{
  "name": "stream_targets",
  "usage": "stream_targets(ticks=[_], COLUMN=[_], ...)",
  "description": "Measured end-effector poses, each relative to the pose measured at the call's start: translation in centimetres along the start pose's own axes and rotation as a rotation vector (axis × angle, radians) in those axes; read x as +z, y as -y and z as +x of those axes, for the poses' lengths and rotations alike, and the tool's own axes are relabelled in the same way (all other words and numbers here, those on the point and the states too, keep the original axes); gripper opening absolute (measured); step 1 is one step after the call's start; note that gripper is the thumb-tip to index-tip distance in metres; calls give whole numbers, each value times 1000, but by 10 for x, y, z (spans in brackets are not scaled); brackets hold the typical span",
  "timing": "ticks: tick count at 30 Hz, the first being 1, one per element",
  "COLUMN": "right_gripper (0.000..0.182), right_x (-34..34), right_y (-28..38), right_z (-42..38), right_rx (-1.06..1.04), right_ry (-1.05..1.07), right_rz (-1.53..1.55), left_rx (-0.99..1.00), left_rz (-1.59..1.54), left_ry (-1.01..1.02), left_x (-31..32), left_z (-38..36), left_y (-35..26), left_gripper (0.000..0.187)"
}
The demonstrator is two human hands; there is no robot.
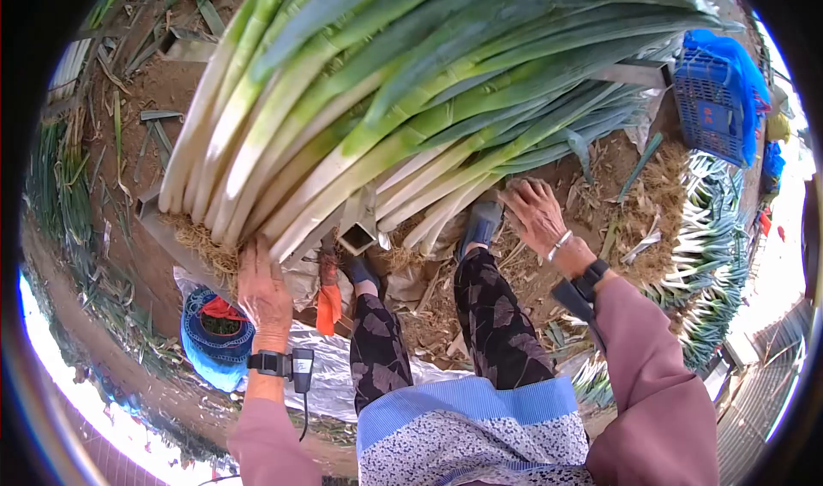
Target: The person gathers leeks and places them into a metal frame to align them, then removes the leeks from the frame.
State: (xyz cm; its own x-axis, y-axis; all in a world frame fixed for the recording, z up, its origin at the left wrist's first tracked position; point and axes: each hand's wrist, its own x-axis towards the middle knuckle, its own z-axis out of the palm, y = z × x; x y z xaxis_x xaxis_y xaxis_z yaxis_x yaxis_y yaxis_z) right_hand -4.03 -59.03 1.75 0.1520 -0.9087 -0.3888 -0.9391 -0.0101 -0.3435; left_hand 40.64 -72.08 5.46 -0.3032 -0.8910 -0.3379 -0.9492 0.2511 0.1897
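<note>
A large heap of leeks (343, 135) lies across a metal frame (358, 233), white stalks towards me and green leaves fanning to the upper right. My left hand (264, 293) is at the root end of the stalks on the left, its fingers extended and touching the lowest stalk beside the brown roots (206, 250). My right hand (536, 216) is on the other side, just below the heap's right part, with its fingers spread and nothing visible in them. Whether its fingertips touch the stalks is hard to tell.
A blue crate (710, 100) with blue plastic stands at the upper right. More leeks (707, 246) lie in rows below it. At lower left is a blue basket (214, 336) with red material. An orange-wrapped tool (328, 302) is near my feet. Loose leaves litter the soil.
</note>
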Motion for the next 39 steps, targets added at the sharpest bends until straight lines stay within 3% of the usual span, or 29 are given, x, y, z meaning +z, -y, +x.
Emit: stream_targets(ticks=[1, 3, 6, 7, 10, 12, 13, 15, 17, 19, 27, 29, 30, 33, 39], right_gripper=[38, 42, 47, 48, 42, 35, 35, 31, 33, 37, 47, 46, 42, 38, 37], right_x=[16, 43, 59, 59, 52, 41, 32, 11, -41, -90, -273, -292, -298, -297, -258], right_y=[-9, -26, -48, -56, -60, -66, -70, -80, -77, -74, 45, 71, 83, 106, 135], right_z=[1, 23, 50, 55, 66, 73, 68, 38, 16, -7, 8, 26, 38, 81, 149], right_rx=[-2, -40, -60, -156, -183, -226, -235, -287, -472, -529, -410, -390, -411, -530, -655], right_ry=[10, -30, 31, -12, 129, 433, 427, 377, 314, 310, 235, 94, 46, -94, -58], right_rz=[21, -287, -387, -474, -527, -526, -540, -289, -275, -158, -160, -386, -453, -563, -616], left_rx=[3, 20, 53, 40, 12, 11, 17, 15, 15, 24, -29, -85, -33, -95, -80], left_rz=[15, 28, 31, 41, 31, 35, 43, 26, 16, 68, 0, 7, -208, -32, -153], left_ry=[-3, -10, -72, -64, -68, -74, -81, -94, -114, -108, -135, -43, 78, -113, -233], left_x=[0, 1, 1, 1, -1, 0, 0, 1, 3, 6, 7, 8, -1, 5, 0], left_z=[-1, 0, 0, -1, 1, 0, 0, 0, 0, -1, -1, 2, -8, -4, -5], left_y=[1, 1, 0, -1, -4, -2, -1, -1, 1, 2, -5, -8, -3, -14, -16], left_gripper=[47, 48, 47, 47, 48, 48, 48, 48, 47, 47, 50, 48, 43, 35, 37])
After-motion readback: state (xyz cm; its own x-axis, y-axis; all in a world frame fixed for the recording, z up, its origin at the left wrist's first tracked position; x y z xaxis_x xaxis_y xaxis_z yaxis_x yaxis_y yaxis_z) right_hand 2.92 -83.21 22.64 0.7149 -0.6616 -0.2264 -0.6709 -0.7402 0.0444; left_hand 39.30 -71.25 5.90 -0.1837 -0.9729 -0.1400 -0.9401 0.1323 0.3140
